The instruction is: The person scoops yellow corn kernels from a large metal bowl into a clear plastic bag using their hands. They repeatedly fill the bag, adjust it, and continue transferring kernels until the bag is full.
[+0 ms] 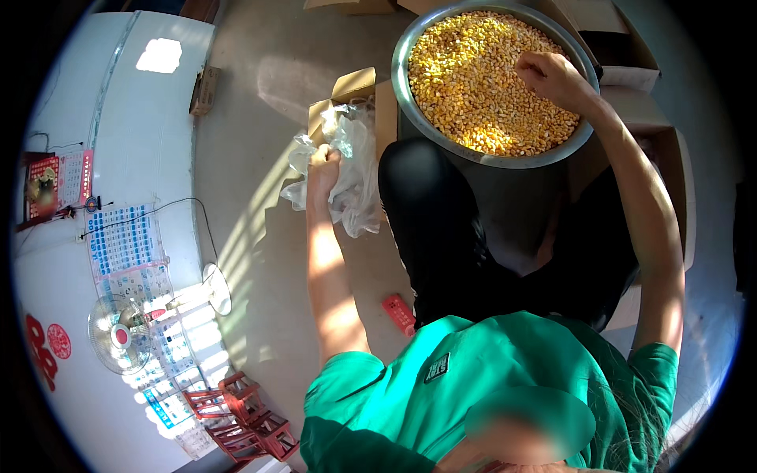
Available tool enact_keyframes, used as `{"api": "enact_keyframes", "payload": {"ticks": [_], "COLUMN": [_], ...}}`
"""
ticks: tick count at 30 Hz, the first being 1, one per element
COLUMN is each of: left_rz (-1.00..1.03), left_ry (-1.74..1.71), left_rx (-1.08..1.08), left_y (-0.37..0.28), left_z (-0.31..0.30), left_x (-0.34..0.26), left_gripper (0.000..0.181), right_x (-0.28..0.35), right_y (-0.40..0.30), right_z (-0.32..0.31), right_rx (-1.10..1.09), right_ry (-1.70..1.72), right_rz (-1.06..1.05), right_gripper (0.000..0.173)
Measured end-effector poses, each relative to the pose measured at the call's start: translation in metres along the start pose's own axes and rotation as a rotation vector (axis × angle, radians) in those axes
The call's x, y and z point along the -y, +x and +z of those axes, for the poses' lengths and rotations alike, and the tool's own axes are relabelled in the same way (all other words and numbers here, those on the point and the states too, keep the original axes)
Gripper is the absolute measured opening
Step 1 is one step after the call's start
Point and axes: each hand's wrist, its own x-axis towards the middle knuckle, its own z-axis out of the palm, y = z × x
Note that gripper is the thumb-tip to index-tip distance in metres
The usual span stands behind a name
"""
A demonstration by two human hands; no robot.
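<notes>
Clear plastic bags (355, 136) spill over the edge of an open cardboard box (353, 83) on the floor. My left hand (324, 162) is closed on the near side of this plastic, its fingers curled. A wide metal basin (408, 112) holds a heap of yellow corn kernels (473, 77). Over the right part of the heap is my right hand (550, 77), palm turned down and fingers bent inward. Whether kernels lie between those fingers cannot be told, since the fingertips are partly hidden.
Open cardboard boxes (674, 171) stand to the right of and behind the basin. A red phone-like object (399, 314) lies on the floor by my left leg. Further left are a standing fan (120, 336), small red wooden chairs (248, 414) and a small carton (205, 90) by the wall.
</notes>
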Motion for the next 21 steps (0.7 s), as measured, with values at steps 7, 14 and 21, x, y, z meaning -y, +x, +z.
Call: {"api": "enact_keyframes", "payload": {"ticks": [7, 14, 21], "left_rz": [0.052, 0.261, 0.458], "left_ry": [-0.691, -0.933, -1.130], "left_rx": [0.058, 0.220, 0.332], "left_y": [0.012, 0.026, 0.053], "left_z": [-0.084, -0.072, 0.017], "left_x": [-0.111, -0.239, -0.330], "left_gripper": [0.019, 0.030, 0.025], "right_x": [0.004, 0.021, 0.004], "right_y": [0.017, 0.027, 0.036], "right_z": [0.011, 0.015, 0.017], "right_rx": [0.007, 0.119, -0.120], "right_ry": [-0.066, 0.079, 0.375], "right_rz": [-0.078, -0.102, -0.006], "right_gripper": [0.022, 0.053, 0.061]}}
